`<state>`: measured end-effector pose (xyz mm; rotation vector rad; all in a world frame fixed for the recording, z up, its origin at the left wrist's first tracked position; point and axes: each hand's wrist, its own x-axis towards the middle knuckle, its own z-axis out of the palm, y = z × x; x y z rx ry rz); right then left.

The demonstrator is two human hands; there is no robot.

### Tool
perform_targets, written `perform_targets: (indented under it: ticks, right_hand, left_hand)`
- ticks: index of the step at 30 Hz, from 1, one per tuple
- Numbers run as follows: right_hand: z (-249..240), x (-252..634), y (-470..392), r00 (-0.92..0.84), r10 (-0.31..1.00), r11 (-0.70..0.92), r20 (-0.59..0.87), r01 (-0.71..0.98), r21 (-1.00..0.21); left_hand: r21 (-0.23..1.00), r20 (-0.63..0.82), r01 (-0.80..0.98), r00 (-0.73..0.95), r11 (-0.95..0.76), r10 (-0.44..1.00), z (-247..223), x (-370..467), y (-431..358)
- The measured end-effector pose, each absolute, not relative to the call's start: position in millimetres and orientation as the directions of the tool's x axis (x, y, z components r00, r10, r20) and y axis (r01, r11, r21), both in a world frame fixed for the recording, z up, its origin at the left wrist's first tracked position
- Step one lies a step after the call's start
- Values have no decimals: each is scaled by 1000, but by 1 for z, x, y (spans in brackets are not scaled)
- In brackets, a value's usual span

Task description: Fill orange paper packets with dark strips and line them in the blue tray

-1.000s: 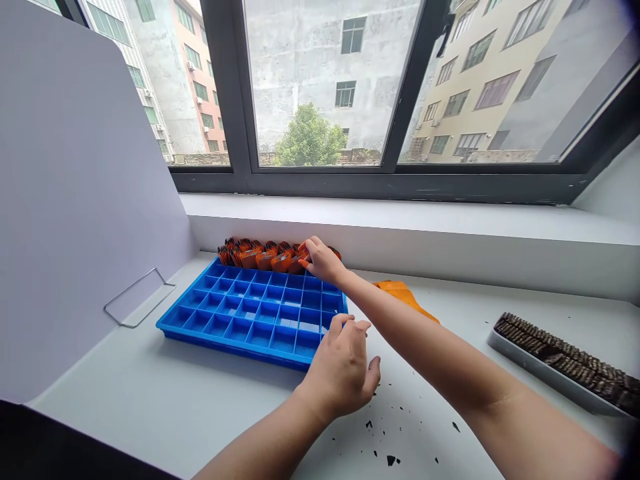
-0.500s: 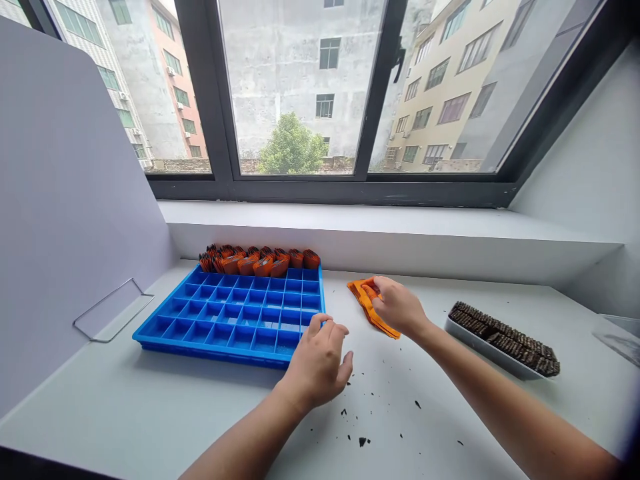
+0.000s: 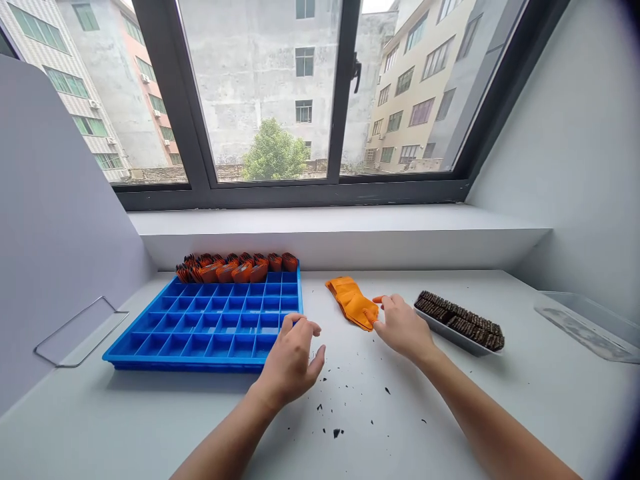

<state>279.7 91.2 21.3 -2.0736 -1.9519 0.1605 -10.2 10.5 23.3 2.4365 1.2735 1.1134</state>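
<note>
My left hand [image 3: 294, 360] hovers by the right front corner of a blue compartment tray [image 3: 190, 365], fingers loosely bent, thumb apart, nothing in it. Orange packets [image 3: 350, 301] lie in a flat stack on the table right of the tray. At the stack's right end is my right hand [image 3: 404, 328], its thumb and forefinger spread at the edge; whether they touch it is hard to tell. Folded orange-and-black packets [image 3: 225, 270] stand upright in the tray's back compartments.
A narrow container [image 3: 453, 337] of dark, thin, stacked pieces stands on the right. Beyond it sits a clear plastic lid or tray [image 3: 590, 327]. Dark crumbs [image 3: 338, 433] lie scattered in front. A wire stand [image 3: 80, 330] is at left, against a pale panel [image 3: 60, 200].
My right hand has shifted from the top of the orange stack to its right end, and its pinched fingers have spread. The view has turned right. My left hand keeps its pose.
</note>
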Motion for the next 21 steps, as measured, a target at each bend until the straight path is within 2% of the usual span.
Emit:
perform_targets:
  ticks: [6,12,17,21]
  right_hand:
    - [11,281,100,101,993,-79,60,952,-295]
    - [14,289,97,122,983,-60,139,920,-387]
    - [22,291,93,106,970,11,219,879,-476]
    - [35,287,86,-20,972,154,235,809,-567]
  left_hand:
    - [491,520,617,360,-615,775,23,-13,11]
    - [497,511,616,361,-611,780,23,-13,11]
    - [492,531,619,344,-612,774,23,-14,11]
    - [493,562,625,302,-605,770,25,-14,11]
